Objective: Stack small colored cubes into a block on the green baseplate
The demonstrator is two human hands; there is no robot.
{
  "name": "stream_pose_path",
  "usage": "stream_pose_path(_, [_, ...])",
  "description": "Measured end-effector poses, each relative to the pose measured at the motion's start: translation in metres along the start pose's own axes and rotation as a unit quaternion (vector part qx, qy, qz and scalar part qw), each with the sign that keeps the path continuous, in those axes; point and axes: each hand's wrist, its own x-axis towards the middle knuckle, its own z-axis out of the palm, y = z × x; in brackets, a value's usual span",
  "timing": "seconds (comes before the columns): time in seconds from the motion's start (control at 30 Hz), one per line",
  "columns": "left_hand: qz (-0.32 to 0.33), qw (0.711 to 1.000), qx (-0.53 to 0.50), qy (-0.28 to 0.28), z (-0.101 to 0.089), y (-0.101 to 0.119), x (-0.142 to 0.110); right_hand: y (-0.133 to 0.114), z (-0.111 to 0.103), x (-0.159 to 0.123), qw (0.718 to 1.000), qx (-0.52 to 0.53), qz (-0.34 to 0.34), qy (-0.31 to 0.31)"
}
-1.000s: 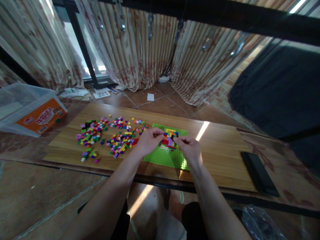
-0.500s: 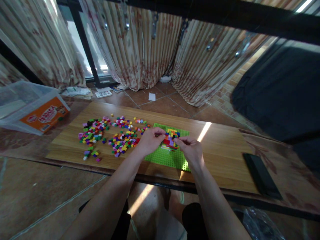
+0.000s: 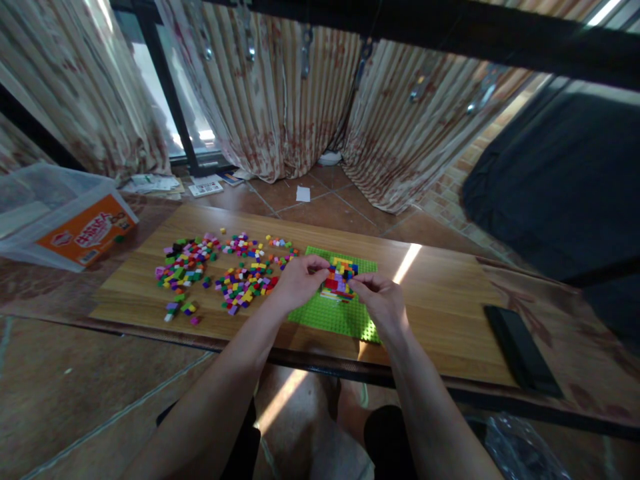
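A multicoloured build of small toy bricks stands on the green studded baseplate. My left hand comes in from its left, thumb and forefinger pinched close together at the build's upper left side. From the other side my right hand reaches in, its thumb and forefinger closed at the build's right edge. Any brick between either set of fingertips is too small or hidden to make out. Red, purple, yellow, blue and white bricks show between the hands.
Loose toy bricks lie in several heaps left of the baseplate on the wooden tabletop. A clear plastic tub with an orange label stands at the far left. A black phone-like slab lies at the right end.
Both hands stay at the build with almost no movement; the right fingertips shift very slightly. The whole view drifts a little.
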Motion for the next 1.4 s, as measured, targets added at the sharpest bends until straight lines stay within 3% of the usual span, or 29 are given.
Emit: stream_pose_path(1.4, [-0.004, 1.000, -0.001, 0.001, -0.0012, 0.0004, -0.0004, -0.0013, -0.0001, -0.0035, 1.000, -0.008, -0.006, -0.009])
